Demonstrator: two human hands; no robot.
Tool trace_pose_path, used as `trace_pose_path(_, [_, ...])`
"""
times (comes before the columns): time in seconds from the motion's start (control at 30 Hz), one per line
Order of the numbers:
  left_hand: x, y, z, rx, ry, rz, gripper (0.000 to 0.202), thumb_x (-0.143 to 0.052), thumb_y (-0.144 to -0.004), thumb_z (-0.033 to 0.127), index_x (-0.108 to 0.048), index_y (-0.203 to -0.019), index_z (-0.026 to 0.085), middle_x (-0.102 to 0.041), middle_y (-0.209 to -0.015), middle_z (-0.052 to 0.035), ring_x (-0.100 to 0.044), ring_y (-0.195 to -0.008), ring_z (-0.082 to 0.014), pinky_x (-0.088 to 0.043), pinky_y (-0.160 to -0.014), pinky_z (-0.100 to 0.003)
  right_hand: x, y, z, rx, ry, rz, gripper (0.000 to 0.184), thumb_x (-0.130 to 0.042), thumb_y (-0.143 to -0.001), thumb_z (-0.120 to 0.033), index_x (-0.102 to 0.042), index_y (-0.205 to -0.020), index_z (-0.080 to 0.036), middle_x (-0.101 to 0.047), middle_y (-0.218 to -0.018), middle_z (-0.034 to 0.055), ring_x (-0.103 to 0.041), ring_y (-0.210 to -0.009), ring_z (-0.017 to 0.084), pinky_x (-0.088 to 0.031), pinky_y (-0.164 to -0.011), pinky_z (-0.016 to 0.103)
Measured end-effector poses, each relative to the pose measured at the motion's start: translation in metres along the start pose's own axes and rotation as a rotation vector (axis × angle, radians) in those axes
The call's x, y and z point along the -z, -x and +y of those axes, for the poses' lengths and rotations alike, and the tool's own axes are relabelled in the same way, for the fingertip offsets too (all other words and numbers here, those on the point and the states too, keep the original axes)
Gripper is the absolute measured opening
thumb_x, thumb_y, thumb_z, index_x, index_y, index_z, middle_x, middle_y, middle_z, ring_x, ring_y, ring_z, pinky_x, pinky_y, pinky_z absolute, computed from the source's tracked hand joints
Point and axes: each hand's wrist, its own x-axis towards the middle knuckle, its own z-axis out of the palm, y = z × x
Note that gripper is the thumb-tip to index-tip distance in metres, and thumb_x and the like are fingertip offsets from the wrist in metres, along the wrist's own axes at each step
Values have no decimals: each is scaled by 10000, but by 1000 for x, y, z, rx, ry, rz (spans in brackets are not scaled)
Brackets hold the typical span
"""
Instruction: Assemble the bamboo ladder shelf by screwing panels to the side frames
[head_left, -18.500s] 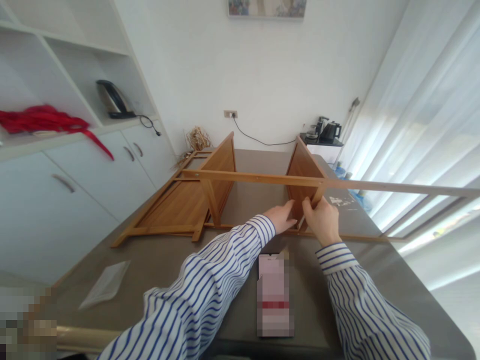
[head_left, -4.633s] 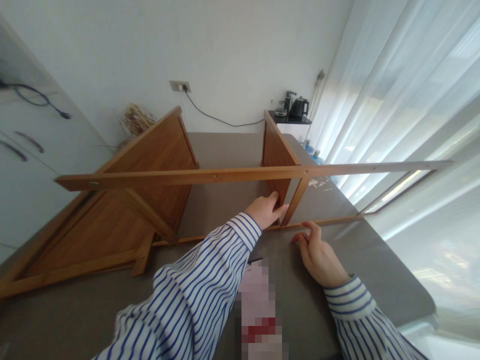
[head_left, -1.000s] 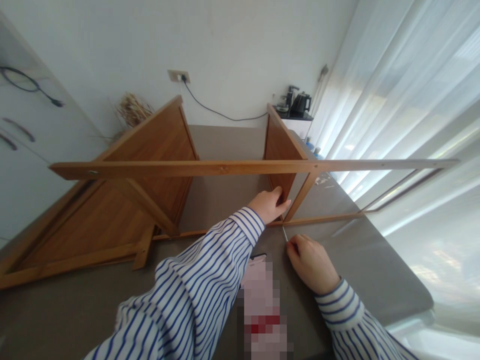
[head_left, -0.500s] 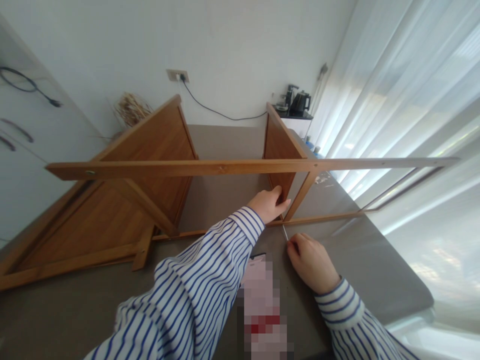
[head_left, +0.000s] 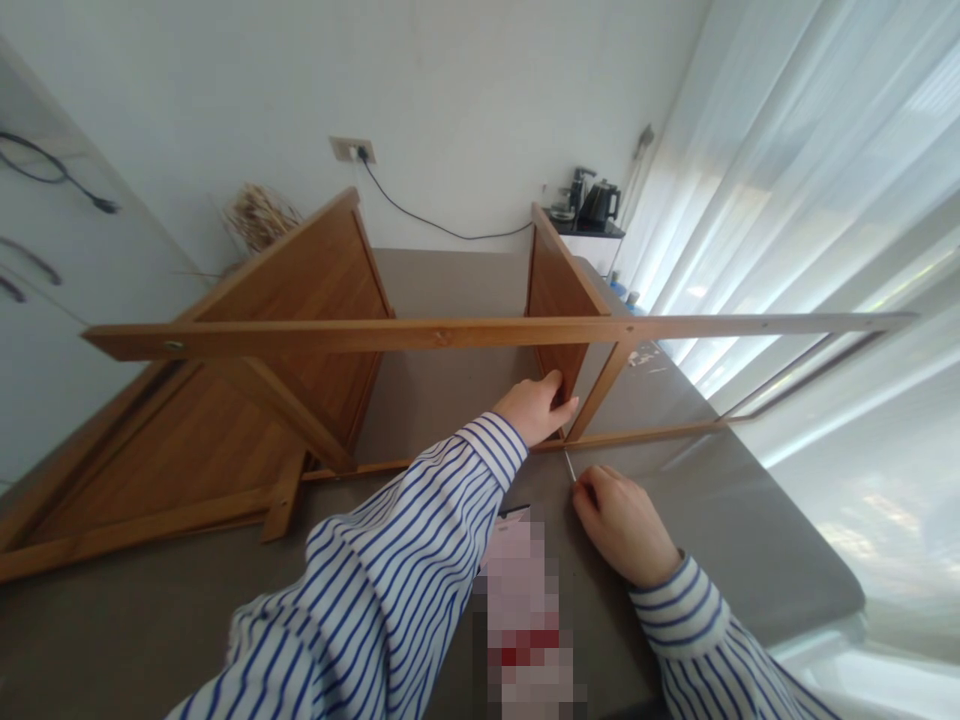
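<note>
Looks part-way along: see ladder-like wooden frame on edge across the desk, left panel and right panel upright behind it. Cannot tell state of most joints; apparently left unfinished at lower rail, beside crosspiece. Holding near lower edge of right panel in left hand, grip narrow around it. Also holding thin metal rod in right hand, grip closed, tip at lower rail, any fastener too small to make out
</note>
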Motion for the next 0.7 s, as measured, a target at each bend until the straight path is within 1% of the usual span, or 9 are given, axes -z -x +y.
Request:
trace_pose_path(0.13, [0, 0, 1, -6, 0, 7, 307, -392, -857, 476, -517, -923, 203, -672, -786, -36, -644, -710, -198, -444, -582, -256, 0, -1, -1, -1, 4, 9, 189, -398, -863, -227, -526, -728, -188, -570, -725, 23, -544, -695, 136, -330, -628, 247])
trace_pose_path(0.3, [2, 1, 3, 30, -2, -4, 296, -409, -857, 466, -522, -932, 203, -674, -804, -42, -647, -729, -195, -453, -611, -256, 1, -1, 0, -3, -6, 4, 182, -398, -864, -227, -523, -737, -190, -567, -736, 20, -541, -698, 137, -331, -633, 248])
trace_pose_path(0.53, [-1, -2, -1, -6, 8, -1, 306, -398, -853, 477, -519, -928, 206, -670, -790, -42, -643, -697, -195, -448, -584, -259, 1, 1, -5, -23, 33, 18, 177, -396, -865, -222, -521, -744, -189, -563, -748, 22, -528, -691, 134, -320, -613, 252])
trace_pose_path(0.7, [-1, -2, -2, -19, 2, -1, 316, -385, -852, 484, -518, -929, 208, -665, -784, -46, -639, -681, -199, -445, -570, -265, 1, 0, -5, -12, 64, 22, 173, -401, -864, -227, -510, -735, -190, -562, -753, 21, -516, -670, 130, -306, -593, 257])
